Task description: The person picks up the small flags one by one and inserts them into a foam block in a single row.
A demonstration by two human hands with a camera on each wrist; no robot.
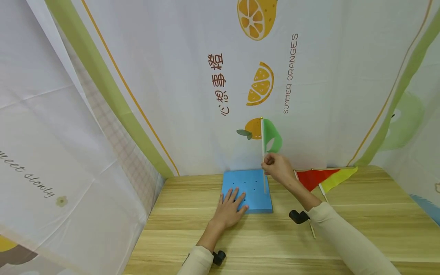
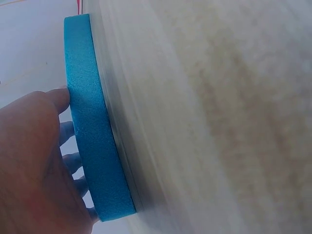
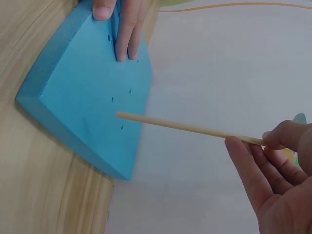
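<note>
Over the blue block (image 1: 256, 198) on the wooden table (image 1: 192, 229), your right hand (image 1: 280, 168) pinches the stick (image 3: 170, 126) of the green flag (image 1: 270, 131); your left hand (image 1: 229, 211) lies on the block, fingers spread. The head view gives you that flag's cloth, plus the red flag (image 1: 313, 178) and yellow flag (image 1: 338, 180); the right-wrist view reveals the stick's bare end near the holes (image 3: 112, 99), contact unclear. Your left-wrist view exposes the block's thick side (image 2: 97, 126). Cloth backdrop (image 1: 165, 57) lettering reads "心想事橙", "SUMMER ORANGES" and, leftward, "meet slowly".
</note>
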